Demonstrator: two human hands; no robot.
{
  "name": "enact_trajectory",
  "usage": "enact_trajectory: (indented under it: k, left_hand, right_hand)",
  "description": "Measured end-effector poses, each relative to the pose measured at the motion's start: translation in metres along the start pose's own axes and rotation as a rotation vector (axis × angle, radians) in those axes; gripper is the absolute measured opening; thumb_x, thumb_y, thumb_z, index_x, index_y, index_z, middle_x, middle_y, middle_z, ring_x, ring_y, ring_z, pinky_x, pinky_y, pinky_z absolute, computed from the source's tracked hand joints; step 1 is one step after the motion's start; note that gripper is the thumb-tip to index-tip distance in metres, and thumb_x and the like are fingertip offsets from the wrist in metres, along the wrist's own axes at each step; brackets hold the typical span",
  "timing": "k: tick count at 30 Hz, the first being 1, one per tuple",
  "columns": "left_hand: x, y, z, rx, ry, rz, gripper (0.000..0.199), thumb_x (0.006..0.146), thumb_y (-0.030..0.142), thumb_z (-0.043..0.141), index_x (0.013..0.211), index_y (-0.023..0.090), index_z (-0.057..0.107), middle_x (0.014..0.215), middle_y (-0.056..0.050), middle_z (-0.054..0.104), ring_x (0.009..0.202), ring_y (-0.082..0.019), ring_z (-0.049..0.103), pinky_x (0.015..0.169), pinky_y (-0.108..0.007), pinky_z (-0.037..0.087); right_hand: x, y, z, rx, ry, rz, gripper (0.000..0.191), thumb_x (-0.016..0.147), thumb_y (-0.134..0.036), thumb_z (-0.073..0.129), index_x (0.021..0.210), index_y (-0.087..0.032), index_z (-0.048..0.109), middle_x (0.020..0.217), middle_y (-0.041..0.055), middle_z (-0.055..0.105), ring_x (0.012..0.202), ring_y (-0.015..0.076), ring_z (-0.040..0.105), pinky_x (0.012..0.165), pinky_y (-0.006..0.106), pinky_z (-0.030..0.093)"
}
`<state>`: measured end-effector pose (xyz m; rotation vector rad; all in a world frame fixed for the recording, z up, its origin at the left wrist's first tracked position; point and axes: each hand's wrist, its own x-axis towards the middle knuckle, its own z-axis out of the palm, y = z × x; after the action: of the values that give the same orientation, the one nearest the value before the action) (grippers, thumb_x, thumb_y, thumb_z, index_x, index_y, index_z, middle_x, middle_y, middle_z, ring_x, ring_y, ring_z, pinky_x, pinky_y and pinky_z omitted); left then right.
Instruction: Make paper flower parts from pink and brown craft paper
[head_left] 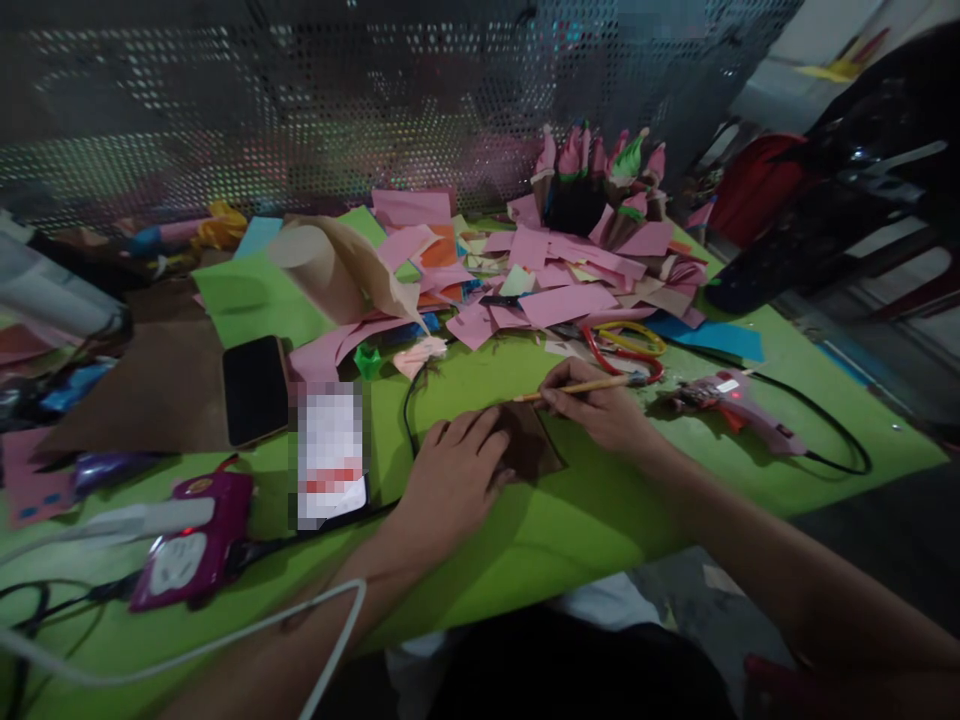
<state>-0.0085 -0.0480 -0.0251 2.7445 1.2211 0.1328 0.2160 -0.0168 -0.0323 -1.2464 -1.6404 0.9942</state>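
On the green table (480, 570) lies a small piece of brown paper (536, 445). My left hand (461, 465) rests over its left side, palm down, the fingers spread and partly bent. A pencil (600, 386) is gripped in my right hand (589, 405), at the paper's upper right corner, with its tip pointing left. A pink glue gun (757, 410) lies to the right of that hand. Scissors with red and yellow handles (630, 345) lie just behind it.
Pink paper scraps (570, 300) are heaped at the back. A dark phone (255, 390), a lit phone (330, 455) and a magenta power strip (195, 540) lie at left. A white cable (180, 670) crosses near my left forearm. Paper cones (630, 160) stand behind.
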Motion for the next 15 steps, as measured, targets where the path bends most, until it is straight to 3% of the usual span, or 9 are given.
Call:
enact_trajectory:
  k: [6, 15]
  left_hand:
    - [0.000, 0.000, -0.001, 0.000, -0.008, -0.005, 0.036, 0.098, 0.037, 0.051, 0.130, 0.020, 0.056, 0.147, -0.010, 0.054, 0.129, -0.029, 0.051, 0.102, -0.048, 0.043]
    - [0.000, 0.000, -0.005, -0.016, -0.024, -0.005, 0.037, 0.097, 0.031, 0.052, 0.133, 0.020, 0.055, 0.148, -0.009, 0.053, 0.131, -0.028, 0.049, 0.105, -0.048, 0.041]
  right_hand:
    - [-0.002, -0.004, -0.003, 0.034, -0.029, 0.060, 0.019, 0.082, -0.038, 0.065, 0.077, -0.021, 0.057, 0.069, 0.0002, 0.060, 0.062, 0.0144, 0.055, 0.055, 0.026, 0.042]
    - [-0.008, -0.019, -0.011, 0.154, -0.188, 0.232, 0.015, 0.071, -0.032, 0.065, 0.069, -0.020, 0.057, 0.059, -0.0014, 0.058, 0.052, 0.0125, 0.055, 0.047, 0.023, 0.039]
